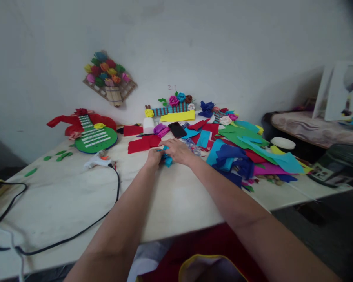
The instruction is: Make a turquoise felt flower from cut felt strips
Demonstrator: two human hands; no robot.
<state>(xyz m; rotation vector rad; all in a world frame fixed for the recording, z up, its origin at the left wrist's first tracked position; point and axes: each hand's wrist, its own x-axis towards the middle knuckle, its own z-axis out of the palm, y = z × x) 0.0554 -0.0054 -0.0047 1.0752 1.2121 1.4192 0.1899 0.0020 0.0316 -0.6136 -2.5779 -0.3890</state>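
Note:
Both my arms reach out over a pale table (76,203). My left hand (153,158) is closed around a small piece of light blue paper (167,159) on the tabletop. My right hand (178,150) lies over the same blue paper from the right, fingers curled and pressing on it. A red paper sheet (142,144) lies just behind the hands. A black phone (177,129) rests a little farther back.
A heap of coloured paper scraps (247,152) covers the table's right side. A white glue gun (97,160) with a black cord (76,235) lies at left, near a green and red paper guitar (91,135). Paper flower crafts (110,78) hang on the wall. A bed (314,129) stands at right.

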